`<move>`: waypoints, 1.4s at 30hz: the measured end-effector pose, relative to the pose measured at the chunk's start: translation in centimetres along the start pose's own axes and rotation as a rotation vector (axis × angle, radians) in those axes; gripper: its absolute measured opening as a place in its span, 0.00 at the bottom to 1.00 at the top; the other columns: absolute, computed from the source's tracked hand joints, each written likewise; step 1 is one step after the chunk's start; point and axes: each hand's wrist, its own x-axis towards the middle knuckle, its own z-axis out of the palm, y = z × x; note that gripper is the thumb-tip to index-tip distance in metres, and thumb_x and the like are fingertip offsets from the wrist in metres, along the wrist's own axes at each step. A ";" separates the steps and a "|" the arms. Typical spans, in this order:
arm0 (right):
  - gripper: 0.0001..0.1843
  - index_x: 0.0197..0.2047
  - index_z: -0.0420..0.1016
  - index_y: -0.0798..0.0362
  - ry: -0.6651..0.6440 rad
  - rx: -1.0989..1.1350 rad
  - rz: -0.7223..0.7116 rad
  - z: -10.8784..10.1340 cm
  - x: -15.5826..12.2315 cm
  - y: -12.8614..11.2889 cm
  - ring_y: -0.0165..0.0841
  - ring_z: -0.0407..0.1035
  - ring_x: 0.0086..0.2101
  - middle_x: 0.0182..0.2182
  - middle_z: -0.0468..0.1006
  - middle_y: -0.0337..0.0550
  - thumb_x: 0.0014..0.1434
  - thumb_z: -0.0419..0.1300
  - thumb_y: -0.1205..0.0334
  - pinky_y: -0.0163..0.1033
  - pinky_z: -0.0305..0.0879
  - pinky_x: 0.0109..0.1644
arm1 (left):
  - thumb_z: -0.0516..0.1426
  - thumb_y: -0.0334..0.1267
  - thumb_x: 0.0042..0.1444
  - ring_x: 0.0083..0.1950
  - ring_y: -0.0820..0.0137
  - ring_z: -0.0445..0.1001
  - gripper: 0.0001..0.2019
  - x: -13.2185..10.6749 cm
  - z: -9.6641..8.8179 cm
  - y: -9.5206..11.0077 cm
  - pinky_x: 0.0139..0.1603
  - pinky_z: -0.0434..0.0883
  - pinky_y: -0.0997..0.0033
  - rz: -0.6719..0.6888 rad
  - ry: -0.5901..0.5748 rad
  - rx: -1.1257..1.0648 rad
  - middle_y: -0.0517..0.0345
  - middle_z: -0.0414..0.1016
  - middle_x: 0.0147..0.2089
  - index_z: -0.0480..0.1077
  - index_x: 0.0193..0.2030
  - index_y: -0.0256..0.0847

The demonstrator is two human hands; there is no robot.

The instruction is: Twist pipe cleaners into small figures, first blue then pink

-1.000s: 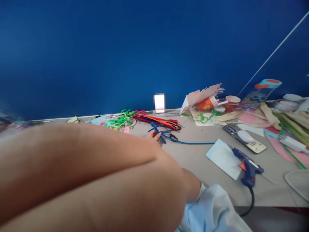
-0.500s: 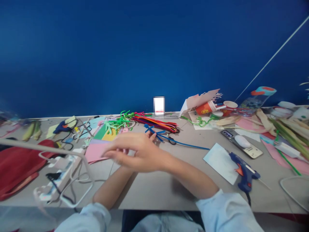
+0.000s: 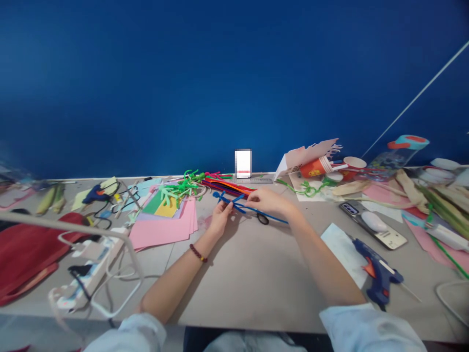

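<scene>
Blue pipe-cleaner figure (image 3: 227, 199) pinched by the left hand (image 3: 222, 218) and right hand (image 3: 269, 203), both closed on it just above the tabletop (image 3: 249, 288). Loop head and crossed arms already twisted, one long straight end left over (only one such figure in view). Nearby, two blue glue guns (image 3: 377, 271) and one stack of pink craft paper (image 3: 164, 230).

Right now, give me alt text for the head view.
A person's left hand and right hand hold a blue pipe cleaner figure over a grey tabletop, beside a stack of pink craft paper. A blue hot glue gun lies to the right.
</scene>
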 end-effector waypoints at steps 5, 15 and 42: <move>0.07 0.32 0.78 0.54 0.034 0.156 -0.071 2.6 1.7 1.0 0.32 0.70 0.29 0.28 0.78 0.43 0.51 0.62 0.61 0.34 0.61 0.32 | 0.65 0.43 0.46 0.28 0.75 0.70 0.13 0.1 -0.2 0.0 0.31 0.67 0.75 0.043 -0.034 0.062 0.59 0.73 0.30 0.71 0.34 0.38; 0.08 0.35 0.75 0.56 0.177 0.489 -0.063 5.3 3.3 2.0 0.31 0.71 0.30 0.28 0.77 0.41 0.49 0.62 0.65 0.34 0.65 0.34 | 0.66 0.43 0.44 0.28 0.75 0.71 0.14 -0.1 0.1 0.5 0.31 0.68 0.75 -0.023 -0.054 -0.014 0.58 0.75 0.31 0.71 0.34 0.38; 0.15 0.45 0.75 0.57 0.204 0.478 -0.078 6.6 3.5 1.7 0.29 0.67 0.28 0.30 0.77 0.42 0.53 0.58 0.65 0.32 0.61 0.32 | 0.64 0.40 0.47 0.30 0.74 0.73 0.13 0.1 0.0 0.2 0.33 0.68 0.74 0.015 -0.048 -0.115 0.58 0.76 0.32 0.71 0.38 0.39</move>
